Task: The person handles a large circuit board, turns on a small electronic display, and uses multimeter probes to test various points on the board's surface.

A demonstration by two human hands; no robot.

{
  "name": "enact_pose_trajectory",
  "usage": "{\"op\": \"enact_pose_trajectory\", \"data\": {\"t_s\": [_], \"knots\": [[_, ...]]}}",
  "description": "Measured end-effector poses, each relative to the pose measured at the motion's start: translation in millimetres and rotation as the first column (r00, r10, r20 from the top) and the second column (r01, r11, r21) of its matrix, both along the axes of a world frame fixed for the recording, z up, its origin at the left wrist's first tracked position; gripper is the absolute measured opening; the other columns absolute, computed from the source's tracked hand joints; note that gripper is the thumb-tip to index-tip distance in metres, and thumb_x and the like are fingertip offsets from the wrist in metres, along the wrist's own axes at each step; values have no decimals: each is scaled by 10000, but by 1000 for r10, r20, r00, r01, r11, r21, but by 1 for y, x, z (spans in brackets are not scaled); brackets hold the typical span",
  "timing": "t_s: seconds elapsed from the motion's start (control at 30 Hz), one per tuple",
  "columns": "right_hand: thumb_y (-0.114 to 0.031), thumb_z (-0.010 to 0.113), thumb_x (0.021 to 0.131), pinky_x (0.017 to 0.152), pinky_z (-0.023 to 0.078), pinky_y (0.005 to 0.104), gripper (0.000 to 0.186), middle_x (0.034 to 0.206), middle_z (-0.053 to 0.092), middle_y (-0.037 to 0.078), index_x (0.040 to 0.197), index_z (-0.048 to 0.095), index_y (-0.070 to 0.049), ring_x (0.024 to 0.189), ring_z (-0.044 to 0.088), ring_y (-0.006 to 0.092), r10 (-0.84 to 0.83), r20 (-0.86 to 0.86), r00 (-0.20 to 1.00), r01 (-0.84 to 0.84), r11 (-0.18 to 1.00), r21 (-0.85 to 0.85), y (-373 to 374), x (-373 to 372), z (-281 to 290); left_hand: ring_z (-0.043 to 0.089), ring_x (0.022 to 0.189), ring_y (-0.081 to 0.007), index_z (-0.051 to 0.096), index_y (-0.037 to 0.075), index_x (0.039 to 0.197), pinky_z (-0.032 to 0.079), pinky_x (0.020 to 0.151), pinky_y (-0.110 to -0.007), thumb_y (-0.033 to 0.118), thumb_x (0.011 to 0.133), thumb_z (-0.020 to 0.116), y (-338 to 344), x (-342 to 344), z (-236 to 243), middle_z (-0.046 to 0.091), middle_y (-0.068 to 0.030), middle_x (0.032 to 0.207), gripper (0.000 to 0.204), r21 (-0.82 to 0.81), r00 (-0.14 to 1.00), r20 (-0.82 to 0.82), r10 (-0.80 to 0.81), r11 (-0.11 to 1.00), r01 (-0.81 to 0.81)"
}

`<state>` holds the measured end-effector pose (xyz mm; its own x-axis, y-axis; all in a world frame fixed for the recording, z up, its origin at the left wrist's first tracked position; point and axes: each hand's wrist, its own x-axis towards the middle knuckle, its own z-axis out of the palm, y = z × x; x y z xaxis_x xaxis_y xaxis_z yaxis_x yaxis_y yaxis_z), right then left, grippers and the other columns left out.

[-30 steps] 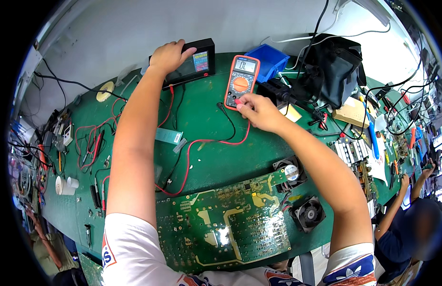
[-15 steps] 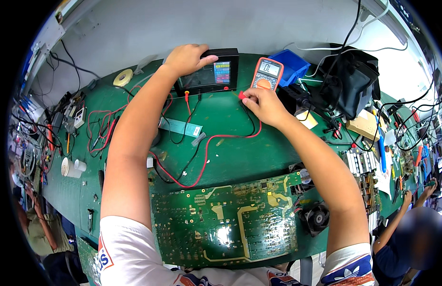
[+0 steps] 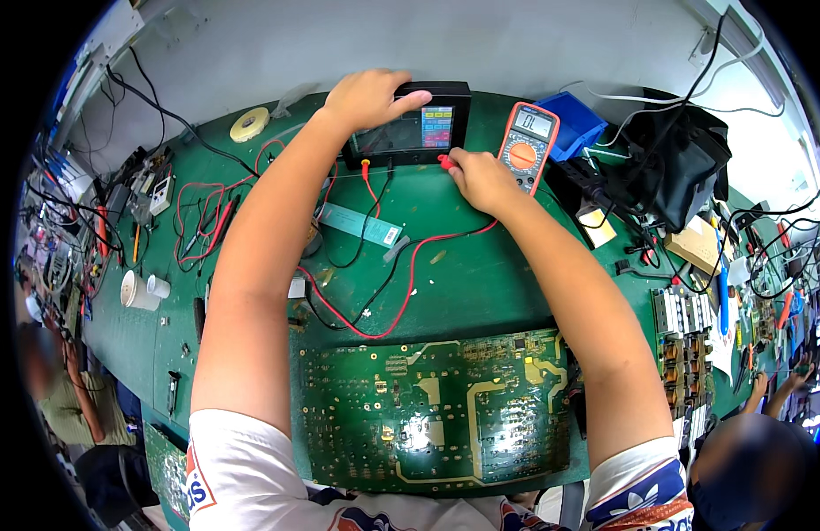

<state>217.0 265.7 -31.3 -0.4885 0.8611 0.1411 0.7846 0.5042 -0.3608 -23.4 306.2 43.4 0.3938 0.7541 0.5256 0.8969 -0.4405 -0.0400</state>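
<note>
A black box-shaped instrument with a lit screen stands upright at the back of the green bench. My left hand grips its top edge, with the thumb over the front. At its lower right corner, my right hand pinches a red plug against or just in front of the front face; whether it is inserted I cannot tell. A red-and-black lead pair runs from this hand across the bench. An orange multimeter leans beside my right hand. Another red plug sits in the instrument's lower left.
Nearest me lies a large green circuit board. A blue bin and black bag stand at the back right. Tape, white cups and loose probes are on the left. People sit at both sides.
My right hand has moved left, away from the multimeter, bringing the red plug to the instrument's lower right corner. My left hand stays on the instrument. The whole view has shifted slightly.
</note>
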Motion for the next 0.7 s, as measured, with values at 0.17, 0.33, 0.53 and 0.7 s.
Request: {"op": "enact_pose_trajectory", "data": {"t_s": [0.17,0.33,0.53,0.7], "knots": [[-211,591,955,849,536,495,253,1040,703,187,1172,661,-102,991,669,388,-46,-5,999,46,999,3,4,1,-4,666,845,-396,702,79,1039,530,746,-482,702,901,489,-2,7,5,704,-186,861,674,-135,994,68,84,988,-75],[-225,616,940,858,541,472,251,1077,707,152,1157,704,-136,1023,674,359,-55,61,997,55,998,14,11,-12,1,674,932,-371,710,112,1130,532,819,-476,770,860,462,-1,3,6,716,-173,954,753,-206,989,81,127,973,-108],[-227,592,951,853,545,459,250,1057,711,142,1166,708,-178,1012,680,343,-41,185,982,30,998,61,11,-16,2,662,1058,-347,699,142,1210,520,904,-474,825,817,430,-2,3,4,711,-161,1105,833,-259,983,78,166,955,-141],[-238,646,923,847,548,453,221,1058,713,143,1111,733,-159,998,682,345,-82,162,983,74,996,53,17,-16,-5,671,994,-371,712,99,1147,529,873,-463,804,845,443,1,2,0,718,-177,1042,812,-194,986,102,129,975,-108]]}}
